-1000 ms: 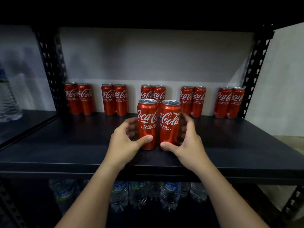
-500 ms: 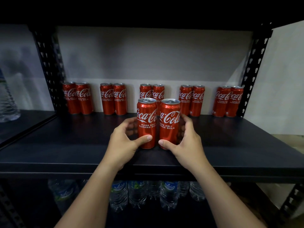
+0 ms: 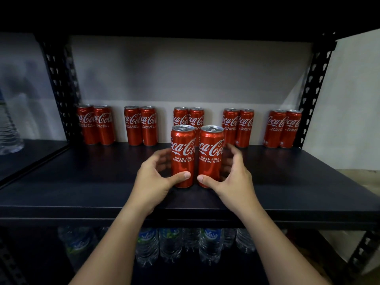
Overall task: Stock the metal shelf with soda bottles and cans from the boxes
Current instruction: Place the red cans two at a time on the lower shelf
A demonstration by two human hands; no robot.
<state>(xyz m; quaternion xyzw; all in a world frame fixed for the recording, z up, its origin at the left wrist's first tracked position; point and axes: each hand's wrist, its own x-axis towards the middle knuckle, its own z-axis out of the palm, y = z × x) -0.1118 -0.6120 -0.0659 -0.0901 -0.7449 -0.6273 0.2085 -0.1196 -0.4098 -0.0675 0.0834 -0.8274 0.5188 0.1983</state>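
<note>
Here, two red Coca-Cola cans stood upright side by side on the black metal shelf, the left can just beside the right can. The left hand curled round the left can from nine o'clock, thumb on its front. The right hand gripped the right can from three o'clock. At twelve o'clock, paired cans lined the back wall.

Two cans stand on the shelf before five pairs.
</note>
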